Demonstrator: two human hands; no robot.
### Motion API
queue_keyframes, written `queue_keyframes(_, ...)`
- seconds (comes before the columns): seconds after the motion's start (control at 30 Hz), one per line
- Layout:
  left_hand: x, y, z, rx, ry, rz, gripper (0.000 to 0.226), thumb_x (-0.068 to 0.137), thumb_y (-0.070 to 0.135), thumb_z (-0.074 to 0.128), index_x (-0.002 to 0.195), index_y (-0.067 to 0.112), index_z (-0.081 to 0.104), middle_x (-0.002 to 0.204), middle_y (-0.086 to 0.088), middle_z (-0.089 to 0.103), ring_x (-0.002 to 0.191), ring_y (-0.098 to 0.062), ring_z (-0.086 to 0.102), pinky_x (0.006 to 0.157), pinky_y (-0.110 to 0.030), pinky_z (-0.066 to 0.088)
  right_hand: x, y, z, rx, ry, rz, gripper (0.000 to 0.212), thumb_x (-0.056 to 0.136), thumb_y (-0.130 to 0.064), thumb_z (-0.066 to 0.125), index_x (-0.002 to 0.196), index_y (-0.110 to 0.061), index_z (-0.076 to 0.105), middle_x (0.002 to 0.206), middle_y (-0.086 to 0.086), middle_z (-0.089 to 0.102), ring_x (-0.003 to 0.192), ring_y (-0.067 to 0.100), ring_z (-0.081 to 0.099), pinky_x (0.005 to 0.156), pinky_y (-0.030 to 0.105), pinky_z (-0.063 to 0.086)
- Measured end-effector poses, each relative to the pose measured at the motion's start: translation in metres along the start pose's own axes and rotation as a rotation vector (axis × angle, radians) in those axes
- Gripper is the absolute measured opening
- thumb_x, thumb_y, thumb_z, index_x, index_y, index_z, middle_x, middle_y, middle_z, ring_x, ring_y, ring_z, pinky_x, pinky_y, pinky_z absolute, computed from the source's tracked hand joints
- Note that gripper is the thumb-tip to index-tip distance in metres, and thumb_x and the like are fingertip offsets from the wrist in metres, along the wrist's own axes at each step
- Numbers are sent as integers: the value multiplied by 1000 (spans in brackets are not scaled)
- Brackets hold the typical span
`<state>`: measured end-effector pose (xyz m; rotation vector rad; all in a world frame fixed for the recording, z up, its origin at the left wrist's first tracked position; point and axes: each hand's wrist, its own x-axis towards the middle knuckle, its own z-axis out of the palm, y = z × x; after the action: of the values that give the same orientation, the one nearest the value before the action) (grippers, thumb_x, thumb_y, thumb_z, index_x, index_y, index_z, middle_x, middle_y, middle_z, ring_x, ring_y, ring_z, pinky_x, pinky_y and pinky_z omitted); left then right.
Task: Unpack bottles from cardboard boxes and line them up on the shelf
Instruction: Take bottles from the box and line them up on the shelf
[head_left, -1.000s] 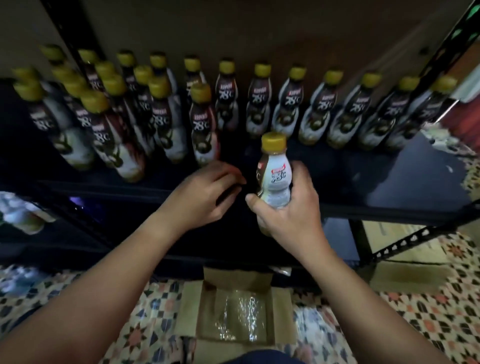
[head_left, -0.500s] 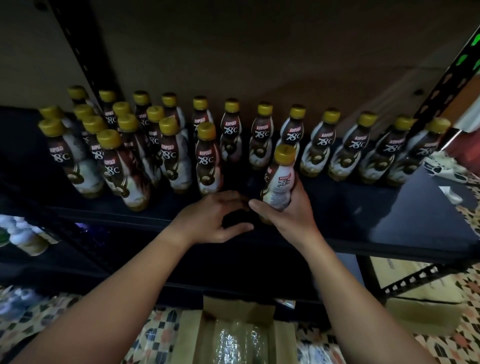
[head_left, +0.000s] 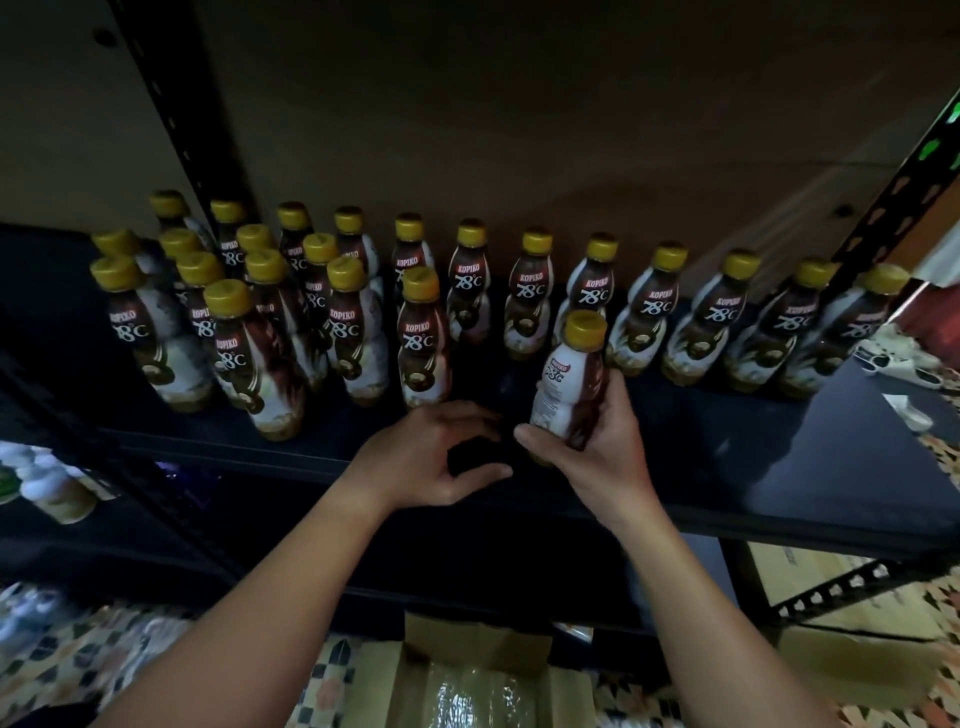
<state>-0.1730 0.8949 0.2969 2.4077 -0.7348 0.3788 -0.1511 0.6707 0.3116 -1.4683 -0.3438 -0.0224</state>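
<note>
My right hand (head_left: 597, 452) grips a coffee bottle (head_left: 569, 384) with a yellow cap, held slightly tilted over the front of the dark shelf (head_left: 753, 457). My left hand (head_left: 431, 457) hovers just left of it at the shelf's front edge, fingers loosely curved around nothing. Several matching bottles (head_left: 423, 338) stand on the shelf: a long back row running right and a dense cluster at the left. An opened cardboard box (head_left: 478, 680) with plastic wrap inside lies on the floor below.
Black perforated uprights (head_left: 176, 114) frame the shelf at left and right. A lower shelf holds pale bottles (head_left: 47, 483) at far left. Another cardboard box (head_left: 852, 670) sits on the patterned floor at lower right. Bare shelf surface lies right of my right hand.
The view tilted up from the box toward the shelf. My right hand carried the bottle forward over the shelf's front; my left hand stayed beside it and its fingers spread a little.
</note>
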Motion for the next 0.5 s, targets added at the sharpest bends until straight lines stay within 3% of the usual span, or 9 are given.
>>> queue_keyframes(0.07, 0, 0, 0, -2, 6, 3, 47, 92, 58, 66, 113, 17, 76, 125, 7, 68, 114, -7, 66, 89, -35, 58, 1, 0, -4, 31, -68, 12, 67, 69, 5, 74, 129, -16, 53, 126, 20, 65, 118, 33, 64, 95, 45, 54)
queue_keyframes(0.13, 0, 0, -1, -15, 16, -6, 47, 91, 58, 68, 111, 17, 76, 124, 7, 69, 113, -6, 66, 90, -35, 58, 0, 0, -6, 11, -77, 26, 63, 69, 13, 70, 126, -14, 58, 124, 25, 65, 115, 37, 65, 98, 52, 52)
queue_keyframes(0.23, 0, -2, -1, -37, 25, -15, 45, 89, 58, 71, 110, 18, 77, 123, 9, 69, 113, -5, 65, 91, -34, 57, -1, 3, -5, -52, -22, 17, 62, 71, 22, 77, 119, -15, 61, 112, 6, 74, 104, 18, 70, 93, 40, 55)
queue_keyframes(0.33, 1, -3, 1, -49, 36, 0, 43, 88, 55, 74, 109, 18, 77, 122, 8, 70, 112, -5, 66, 90, -34, 58, -2, 1, 2, -77, 57, 16, 66, 68, 12, 86, 117, -22, 58, 106, -8, 73, 103, 8, 70, 86, 25, 56)
queue_keyframes(0.5, 0, -2, 1, -45, 30, -32, 45, 87, 59, 72, 110, 21, 77, 123, 10, 70, 112, -4, 66, 89, -34, 58, -3, 2, 8, -143, 140, 8, 71, 66, -5, 94, 122, -26, 55, 111, -15, 71, 108, 5, 68, 92, 34, 55)
